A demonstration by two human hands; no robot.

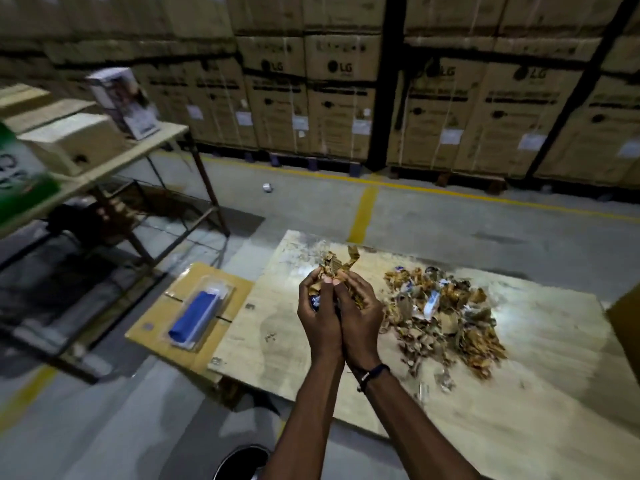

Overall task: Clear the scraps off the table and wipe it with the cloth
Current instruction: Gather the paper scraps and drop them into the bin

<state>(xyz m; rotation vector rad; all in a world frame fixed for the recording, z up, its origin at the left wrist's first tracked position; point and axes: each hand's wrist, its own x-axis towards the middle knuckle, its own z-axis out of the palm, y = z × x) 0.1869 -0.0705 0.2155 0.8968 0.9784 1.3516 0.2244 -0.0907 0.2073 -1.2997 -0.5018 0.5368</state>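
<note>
Stacked cartons (341,95) wall off the far side of a warehouse floor, and nearer me a pale wooden table (502,407) fills the lower right. At its left edge, around nine o'clock from my hands, a flat cardboard box (166,308) carries a clear packet with a blue cloth (194,315) inside, which I take to be the wiping cloth, not yet unpacked. A dark round rim at six o'clock, by my forearms, may be a bin (242,460); I cannot tell for sure.

My left hand (320,315) and right hand (360,315) are pressed together over the table, fingers curled around a handful of scraps (337,266), with brown strips sticking out the top at twelve o'clock. The main pile of scraps (446,311) lies at three o'clock from the hands, spread loosely across the tabletop, with crumbs trailing toward five o'clock.

I judge this stuff to be light, dry, torn cardboard and paper: springy, loose, nothing heavy or breakable. It will not hold as one lump, so bits are likely to slip out between fingers. I would cup from underneath with both palms, squeezing gently, and rake the small crumbs toward the table edge, since pinching them would be slow.
</note>
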